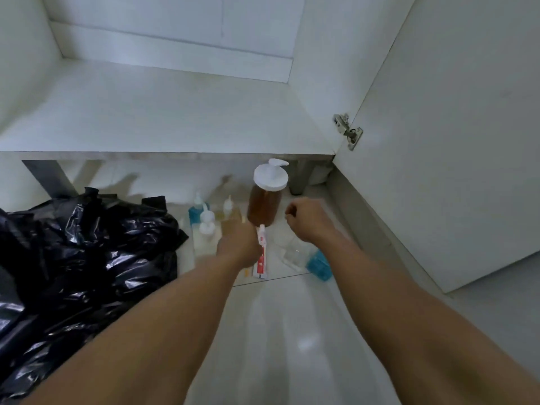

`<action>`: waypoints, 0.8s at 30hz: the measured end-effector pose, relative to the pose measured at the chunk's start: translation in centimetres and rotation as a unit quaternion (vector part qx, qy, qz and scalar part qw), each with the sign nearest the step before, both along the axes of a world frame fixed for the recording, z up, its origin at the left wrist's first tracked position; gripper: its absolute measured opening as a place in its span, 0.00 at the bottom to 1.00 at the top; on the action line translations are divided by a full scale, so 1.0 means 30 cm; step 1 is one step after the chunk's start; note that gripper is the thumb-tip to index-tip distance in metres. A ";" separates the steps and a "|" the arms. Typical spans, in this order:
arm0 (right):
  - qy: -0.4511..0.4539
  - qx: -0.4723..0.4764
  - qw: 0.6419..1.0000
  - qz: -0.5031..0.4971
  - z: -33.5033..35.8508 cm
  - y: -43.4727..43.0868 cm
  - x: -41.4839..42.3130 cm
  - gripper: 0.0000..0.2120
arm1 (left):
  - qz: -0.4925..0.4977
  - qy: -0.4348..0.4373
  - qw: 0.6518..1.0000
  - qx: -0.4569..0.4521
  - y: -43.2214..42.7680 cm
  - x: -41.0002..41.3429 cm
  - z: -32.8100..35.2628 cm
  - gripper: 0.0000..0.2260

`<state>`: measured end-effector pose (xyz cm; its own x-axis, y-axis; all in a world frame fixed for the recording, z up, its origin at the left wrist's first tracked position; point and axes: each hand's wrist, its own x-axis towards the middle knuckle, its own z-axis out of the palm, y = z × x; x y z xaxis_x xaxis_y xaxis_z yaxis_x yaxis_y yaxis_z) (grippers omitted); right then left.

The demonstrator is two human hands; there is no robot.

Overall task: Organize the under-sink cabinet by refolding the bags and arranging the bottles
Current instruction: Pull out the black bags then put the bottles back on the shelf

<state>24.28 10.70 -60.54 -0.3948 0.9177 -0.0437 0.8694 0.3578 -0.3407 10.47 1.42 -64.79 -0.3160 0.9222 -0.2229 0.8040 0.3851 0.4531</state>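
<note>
Home bathroom: white cabinet (163,112), pump bottles (267,197), toothpaste tube (261,258)

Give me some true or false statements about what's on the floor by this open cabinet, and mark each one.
1. The amber pump bottle has a white pump top. True.
2. The black plastic bags are folded in a neat stack. False: they lie crumpled in a heap at left.
3. The cabinet shelf holds the bottles. False: the bottles stand on the floor.
4. The left hand is beside a red and white tube. True.
</note>
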 end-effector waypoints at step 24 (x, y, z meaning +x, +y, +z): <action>0.110 -0.139 0.972 -0.152 -0.219 0.379 0.204 0.10 | 0.132 -0.166 0.977 0.006 0.347 0.173 -0.084 0.11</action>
<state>30.41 22.08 -67.12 -0.1348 0.9581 -0.2526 0.8153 -0.0376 -0.5778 15.66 11.83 -67.30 -0.4554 0.8219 -0.3422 0.4862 0.5516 0.6777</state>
